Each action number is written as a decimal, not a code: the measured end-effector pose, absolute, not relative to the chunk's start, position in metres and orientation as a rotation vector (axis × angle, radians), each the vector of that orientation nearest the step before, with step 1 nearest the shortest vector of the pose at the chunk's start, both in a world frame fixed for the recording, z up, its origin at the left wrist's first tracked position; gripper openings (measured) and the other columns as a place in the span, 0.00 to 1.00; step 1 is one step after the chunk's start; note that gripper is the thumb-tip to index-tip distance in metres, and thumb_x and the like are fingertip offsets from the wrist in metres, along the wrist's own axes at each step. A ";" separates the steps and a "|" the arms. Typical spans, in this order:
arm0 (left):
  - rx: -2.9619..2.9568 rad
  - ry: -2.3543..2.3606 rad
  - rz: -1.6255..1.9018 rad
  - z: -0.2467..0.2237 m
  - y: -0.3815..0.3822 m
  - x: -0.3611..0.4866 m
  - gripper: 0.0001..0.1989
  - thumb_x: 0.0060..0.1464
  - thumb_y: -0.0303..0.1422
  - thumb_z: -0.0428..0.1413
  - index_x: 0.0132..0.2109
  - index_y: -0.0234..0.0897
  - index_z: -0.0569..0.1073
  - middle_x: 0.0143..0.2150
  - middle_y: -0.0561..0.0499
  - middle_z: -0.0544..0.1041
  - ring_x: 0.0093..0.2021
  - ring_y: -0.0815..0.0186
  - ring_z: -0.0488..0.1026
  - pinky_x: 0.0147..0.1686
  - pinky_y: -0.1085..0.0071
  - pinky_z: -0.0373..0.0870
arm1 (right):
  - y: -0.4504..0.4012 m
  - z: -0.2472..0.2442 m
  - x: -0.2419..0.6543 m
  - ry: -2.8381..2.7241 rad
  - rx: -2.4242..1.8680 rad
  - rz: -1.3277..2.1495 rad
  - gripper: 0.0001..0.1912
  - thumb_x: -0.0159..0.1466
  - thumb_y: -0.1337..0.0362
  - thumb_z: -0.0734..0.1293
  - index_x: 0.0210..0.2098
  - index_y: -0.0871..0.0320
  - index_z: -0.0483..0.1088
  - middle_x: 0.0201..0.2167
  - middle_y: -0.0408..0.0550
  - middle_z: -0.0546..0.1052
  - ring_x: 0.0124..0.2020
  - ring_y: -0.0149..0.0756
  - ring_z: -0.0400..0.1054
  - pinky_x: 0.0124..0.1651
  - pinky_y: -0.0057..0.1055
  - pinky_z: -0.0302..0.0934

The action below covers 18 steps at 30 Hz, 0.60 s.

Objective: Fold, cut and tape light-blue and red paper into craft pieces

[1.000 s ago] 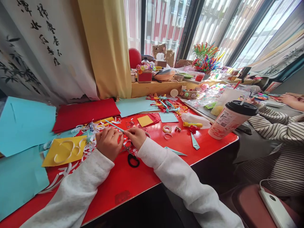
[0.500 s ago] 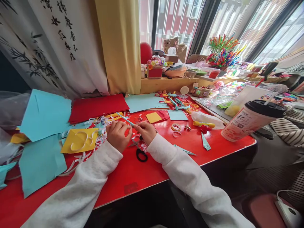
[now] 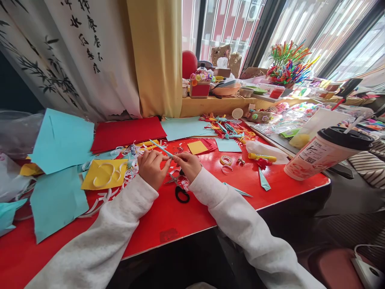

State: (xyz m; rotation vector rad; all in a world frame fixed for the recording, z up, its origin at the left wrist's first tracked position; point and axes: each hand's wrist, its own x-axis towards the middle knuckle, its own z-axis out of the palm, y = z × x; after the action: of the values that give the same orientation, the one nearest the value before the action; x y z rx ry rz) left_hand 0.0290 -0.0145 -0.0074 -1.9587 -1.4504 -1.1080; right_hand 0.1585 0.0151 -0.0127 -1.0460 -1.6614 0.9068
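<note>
Between my two hands is a thin light-blue rolled paper cone [image 3: 161, 148], its tip pointing up and to the left. My left hand [image 3: 152, 168] has its fingers bent round the cone's lower part. At the cone's other end, my right hand [image 3: 189, 165] pinches it between thumb and fingers. Black-handled scissors [image 3: 182, 195] lie on the red table [image 3: 192, 218] just below my hands. A folded blue paper piece [image 3: 264, 180] and a second pointed blue piece [image 3: 238, 190] lie to the right. A tape roll [image 3: 225, 160] sits beyond my right hand.
Blue sheets [image 3: 60, 200] and a yellow sheet [image 3: 104, 174] with paper strips lie at left. Red sheets [image 3: 129, 133] lie behind. A large cup [image 3: 325, 154] leans at the right edge near a person's striped sleeve [image 3: 371, 160]. A yellow tube [image 3: 262, 157] lies nearby.
The whole view has shifted slightly, so things appear a little farther right. My hands keep the blue cone between them with almost the same grip.
</note>
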 end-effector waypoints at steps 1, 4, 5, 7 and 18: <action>-1.959 -1.453 -1.109 -0.007 -0.015 0.029 0.06 0.47 0.34 0.50 0.27 0.39 0.70 0.26 0.51 0.70 0.33 0.62 0.62 0.34 0.65 0.52 | 0.015 -0.013 0.159 -1.668 -1.043 0.895 0.15 0.54 0.56 0.59 0.30 0.61 0.71 0.24 0.45 0.70 0.25 0.27 0.63 0.29 0.24 0.57; -1.953 -1.463 -1.109 -0.007 -0.015 0.030 0.07 0.47 0.34 0.50 0.26 0.38 0.69 0.26 0.51 0.70 0.33 0.62 0.63 0.34 0.65 0.52 | 0.014 -0.011 0.159 -1.683 -1.040 0.853 0.14 0.54 0.57 0.60 0.29 0.61 0.71 0.23 0.45 0.69 0.24 0.27 0.62 0.29 0.24 0.57; -1.950 -1.470 -1.109 -0.007 -0.015 0.030 0.07 0.47 0.34 0.50 0.26 0.38 0.69 0.26 0.51 0.70 0.33 0.62 0.63 0.34 0.65 0.52 | 0.014 -0.011 0.159 -1.687 -1.036 0.849 0.14 0.54 0.57 0.60 0.30 0.61 0.71 0.23 0.45 0.68 0.24 0.27 0.62 0.29 0.24 0.57; -1.945 -1.487 -1.114 -0.006 -0.015 0.030 0.07 0.47 0.34 0.50 0.25 0.38 0.69 0.26 0.51 0.70 0.33 0.62 0.63 0.34 0.65 0.53 | 0.013 -0.011 0.159 -1.685 -1.024 0.857 0.14 0.55 0.58 0.59 0.30 0.62 0.71 0.23 0.45 0.68 0.24 0.27 0.62 0.28 0.24 0.57; -1.945 -1.425 -1.073 -0.008 -0.017 0.030 0.06 0.47 0.34 0.50 0.27 0.38 0.69 0.27 0.50 0.70 0.33 0.61 0.63 0.33 0.65 0.52 | 0.013 -0.011 0.160 -1.693 -1.039 0.863 0.14 0.55 0.57 0.59 0.29 0.61 0.70 0.23 0.45 0.69 0.26 0.28 0.62 0.28 0.24 0.56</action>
State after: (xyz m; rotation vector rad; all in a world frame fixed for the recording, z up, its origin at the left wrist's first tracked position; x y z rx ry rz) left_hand 0.0304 -0.0174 -0.0076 -1.9451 -1.4253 -1.0732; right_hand 0.1603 0.0129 -0.0105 -1.0388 -1.6928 0.8626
